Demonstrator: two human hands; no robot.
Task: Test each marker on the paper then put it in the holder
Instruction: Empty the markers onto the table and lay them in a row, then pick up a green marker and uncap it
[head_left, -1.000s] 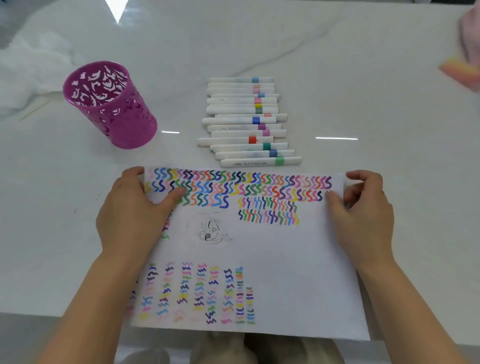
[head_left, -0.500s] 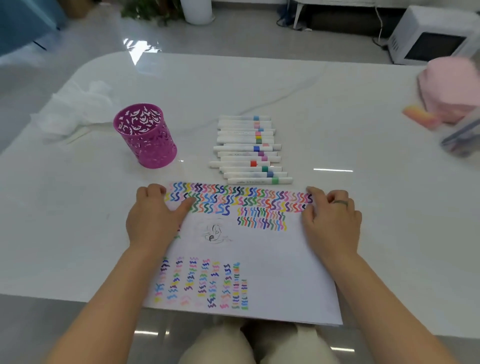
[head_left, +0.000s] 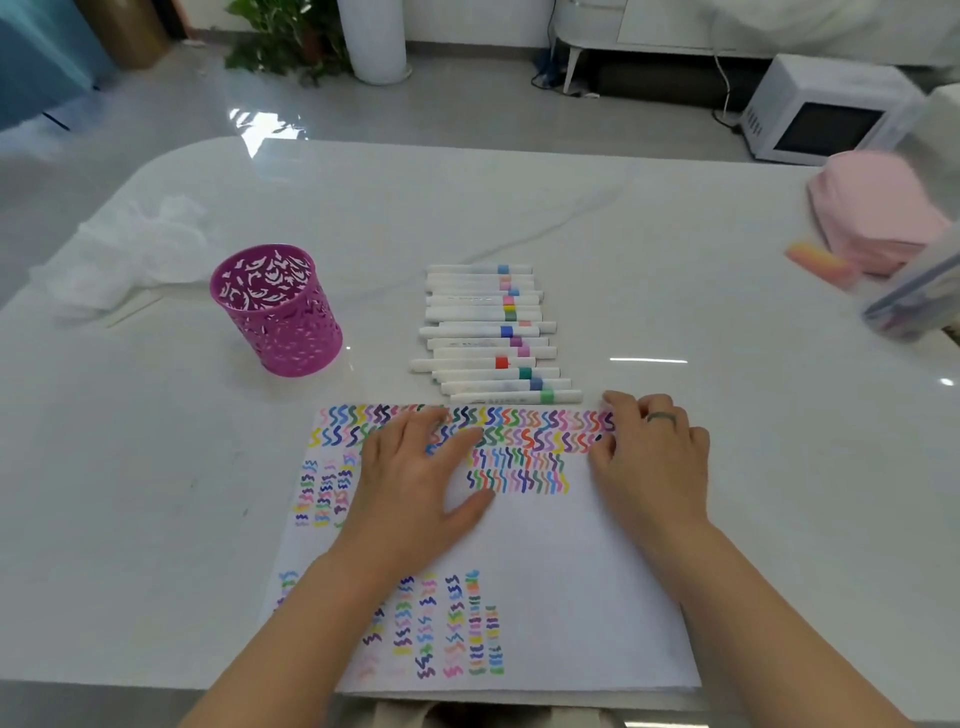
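Observation:
A white sheet of paper (head_left: 550, 582) covered with coloured squiggles lies at the table's near edge. My left hand (head_left: 415, 483) rests flat on its middle, fingers spread. At the paper's top right corner sits my right hand (head_left: 649, 457), fingers curled down onto the sheet, holding nothing. Just beyond the paper is a row of several white markers (head_left: 488, 335) with coloured bands, all capped and lying side by side. A purple perforated holder (head_left: 278, 312) stands upright to the markers' left with nothing visible inside.
White crumpled tissue (head_left: 130, 249) lies at the far left of the white marble table (head_left: 675, 291). A pink pouch (head_left: 872, 213) and a clear case (head_left: 919, 296) sit at the right edge. A microwave (head_left: 815, 114) stands on the floor beyond.
My left hand slid from the paper's top left corner to its middle. My right hand stayed at the top right corner. The camera tilted up, showing the room.

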